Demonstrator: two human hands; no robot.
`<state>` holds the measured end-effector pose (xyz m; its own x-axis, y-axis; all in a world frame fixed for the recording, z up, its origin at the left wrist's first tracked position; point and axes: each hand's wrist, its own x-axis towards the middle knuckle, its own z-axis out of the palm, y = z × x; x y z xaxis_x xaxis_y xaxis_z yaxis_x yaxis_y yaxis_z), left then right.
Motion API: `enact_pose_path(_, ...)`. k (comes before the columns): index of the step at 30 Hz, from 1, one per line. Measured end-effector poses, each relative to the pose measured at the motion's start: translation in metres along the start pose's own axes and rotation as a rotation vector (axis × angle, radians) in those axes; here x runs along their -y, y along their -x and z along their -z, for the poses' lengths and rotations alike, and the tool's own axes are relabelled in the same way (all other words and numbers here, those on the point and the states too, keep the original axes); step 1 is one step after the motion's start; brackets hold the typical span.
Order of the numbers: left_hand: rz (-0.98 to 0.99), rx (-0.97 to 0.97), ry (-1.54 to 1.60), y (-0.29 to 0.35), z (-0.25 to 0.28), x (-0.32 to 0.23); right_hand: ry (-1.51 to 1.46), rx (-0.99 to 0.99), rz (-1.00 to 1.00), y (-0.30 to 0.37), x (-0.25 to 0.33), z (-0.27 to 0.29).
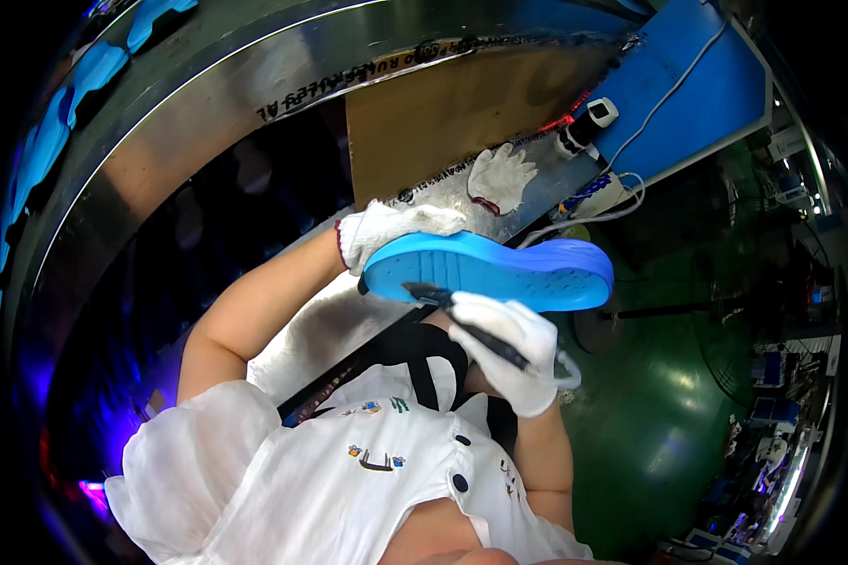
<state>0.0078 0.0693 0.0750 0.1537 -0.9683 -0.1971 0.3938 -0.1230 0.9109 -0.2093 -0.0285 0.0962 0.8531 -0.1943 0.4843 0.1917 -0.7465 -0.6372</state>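
A bright blue shoe sole (499, 271) is held up in front of my body, its toe pointing right. My left hand (396, 231), in a white knit glove, is closed on its left end, with the thumb side partly hidden behind it. In a white glove too, my right hand (518, 353) is closed round a slim black-handled tool (430, 294). The tool's dark tip lies at the lower left edge of the sole; whether it touches is hard to tell, and its exact kind is unclear.
Beyond the sole, a spare white glove (501, 179) lies on a metal ledge beside a brown cardboard sheet (433, 122). A black and white device (589, 122) and a cable (674, 89) are near a blue panel (697, 94). More blue soles (94, 75) line a curved track at far left.
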Motion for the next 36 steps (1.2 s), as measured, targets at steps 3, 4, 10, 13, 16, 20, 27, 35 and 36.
enact_pose_path(3, 0.083, -0.039, -0.015, 0.006, -0.001, -0.007, 0.151, 0.103, 0.125, 0.005, 0.004, -0.001)
enact_pose_path(4, 0.113, -0.054, -0.041, 0.008, 0.000, -0.012, 0.248, 0.152, 0.147, 0.007, 0.008, 0.001)
enact_pose_path(10, -0.152, 0.171, -0.078, -0.005, 0.010, -0.005, 0.200, 0.067, 0.132, -0.005, 0.005, 0.014)
enact_pose_path(13, -0.078, 0.203, -0.019, -0.012, 0.024, 0.000, 0.279, 0.161, 0.169, 0.002, 0.008, 0.019)
enact_pose_path(16, -0.009, 0.094, -0.135, 0.007, 0.011, -0.026, 0.198, -0.020, 0.170, -0.006, -0.006, 0.025)
enact_pose_path(20, -0.134, 0.021, -0.149, 0.002, 0.026, -0.009, 0.324, 0.139, 0.228, -0.003, 0.012, 0.030)
enact_pose_path(27, -0.001, 0.159, 0.253, 0.000, 0.022, 0.000, 0.146, 0.103, 0.202, -0.004, 0.010, 0.039)
enact_pose_path(35, -0.229, -0.022, 0.936, -0.008, -0.042, 0.050, 0.308, -0.216, 0.337, -0.007, 0.004, -0.014)
enact_pose_path(36, -0.210, 0.020, 0.930, 0.000, -0.042, 0.044, 0.160, -0.186, 0.223, 0.000, 0.003, -0.014)
